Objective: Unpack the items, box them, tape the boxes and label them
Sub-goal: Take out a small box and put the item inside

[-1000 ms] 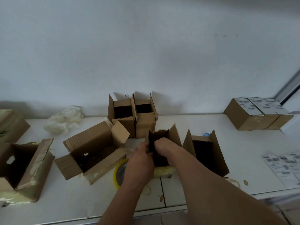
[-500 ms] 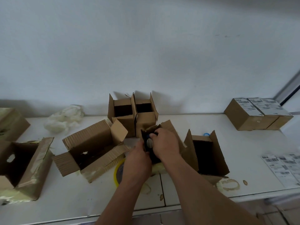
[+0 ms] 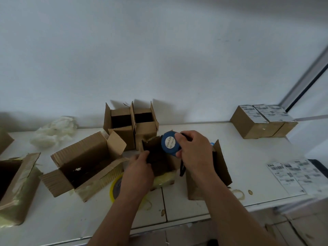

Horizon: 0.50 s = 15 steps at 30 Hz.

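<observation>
Both forearms enter from the bottom edge, bare, angled up and inward toward the middle of the table. Left hand [image 3: 140, 167]: back of hand toward the camera, fingers curled forward, fingertips gripping the near edge of the small open cardboard box [image 3: 158, 157]. Thumb not visible. Right hand [image 3: 194, 151]: higher and further forward than the left, wrist slightly bent, back of hand up. Its fingers and thumb are curled round the blue tape measure [image 3: 170, 145], held just above the box opening, with the round labelled face toward the camera. Hands are close together but not touching.
</observation>
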Each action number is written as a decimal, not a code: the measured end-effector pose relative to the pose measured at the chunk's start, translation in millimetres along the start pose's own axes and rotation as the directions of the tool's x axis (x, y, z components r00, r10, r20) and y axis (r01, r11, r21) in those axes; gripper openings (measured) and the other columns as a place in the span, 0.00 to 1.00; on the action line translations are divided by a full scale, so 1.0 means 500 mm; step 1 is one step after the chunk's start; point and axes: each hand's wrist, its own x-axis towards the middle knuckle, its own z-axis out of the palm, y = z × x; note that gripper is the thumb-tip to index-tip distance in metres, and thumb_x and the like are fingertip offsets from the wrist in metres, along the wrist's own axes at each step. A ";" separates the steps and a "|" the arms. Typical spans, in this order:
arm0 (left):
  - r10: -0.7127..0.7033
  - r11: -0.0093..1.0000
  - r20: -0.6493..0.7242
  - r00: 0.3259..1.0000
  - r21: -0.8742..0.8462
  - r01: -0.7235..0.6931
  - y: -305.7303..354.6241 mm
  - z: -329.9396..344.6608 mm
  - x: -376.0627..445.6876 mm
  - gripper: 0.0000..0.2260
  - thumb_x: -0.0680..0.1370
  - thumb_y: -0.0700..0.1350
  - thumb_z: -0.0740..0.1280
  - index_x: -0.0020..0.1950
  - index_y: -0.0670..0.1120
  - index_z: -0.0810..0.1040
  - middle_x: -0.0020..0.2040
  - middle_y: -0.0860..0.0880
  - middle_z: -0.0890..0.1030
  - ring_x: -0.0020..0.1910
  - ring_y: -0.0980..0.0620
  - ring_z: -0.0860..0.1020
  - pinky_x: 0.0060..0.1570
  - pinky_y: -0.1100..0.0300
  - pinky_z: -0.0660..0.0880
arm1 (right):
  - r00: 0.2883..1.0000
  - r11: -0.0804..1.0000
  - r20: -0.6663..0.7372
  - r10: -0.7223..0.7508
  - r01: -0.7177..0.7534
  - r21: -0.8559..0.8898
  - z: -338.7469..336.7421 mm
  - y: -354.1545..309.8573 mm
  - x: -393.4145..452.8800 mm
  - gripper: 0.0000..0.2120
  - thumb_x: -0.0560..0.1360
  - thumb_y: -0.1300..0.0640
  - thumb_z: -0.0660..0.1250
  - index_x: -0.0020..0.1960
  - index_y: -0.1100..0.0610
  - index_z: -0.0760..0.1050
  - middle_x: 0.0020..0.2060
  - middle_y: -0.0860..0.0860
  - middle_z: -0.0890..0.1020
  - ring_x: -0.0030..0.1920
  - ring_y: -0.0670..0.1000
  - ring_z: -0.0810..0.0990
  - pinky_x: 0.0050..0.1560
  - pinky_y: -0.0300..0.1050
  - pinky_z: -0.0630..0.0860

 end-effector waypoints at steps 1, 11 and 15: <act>0.004 1.000 0.002 1.000 0.029 -0.004 0.003 0.000 -0.002 0.20 0.83 0.44 0.58 0.75 0.52 0.65 0.71 0.48 0.69 0.61 0.52 0.74 0.56 0.59 0.75 | 1.000 0.999 -0.021 0.010 -0.009 0.032 -0.022 -0.003 -0.005 0.08 0.78 0.49 0.66 0.55 0.51 0.75 0.45 0.49 0.81 0.39 0.46 0.82 0.29 0.27 0.72; 0.343 0.937 -0.001 0.939 -0.066 -0.342 0.163 0.062 -0.073 0.18 0.82 0.57 0.54 0.69 0.53 0.70 0.63 0.56 0.73 0.55 0.61 0.72 0.53 0.66 0.69 | 0.958 0.991 -0.257 0.129 -0.113 0.076 -0.172 0.077 -0.037 0.07 0.79 0.48 0.65 0.55 0.49 0.75 0.41 0.48 0.82 0.31 0.42 0.80 0.29 0.28 0.70; 0.231 0.973 0.120 0.966 -0.042 -0.228 0.196 0.106 -0.085 0.22 0.81 0.62 0.55 0.73 0.56 0.63 0.61 0.54 0.76 0.53 0.55 0.78 0.50 0.60 0.78 | 0.955 0.989 -0.257 0.148 -0.149 0.016 -0.185 0.109 -0.044 0.08 0.79 0.48 0.65 0.56 0.50 0.75 0.46 0.48 0.82 0.36 0.45 0.83 0.33 0.32 0.73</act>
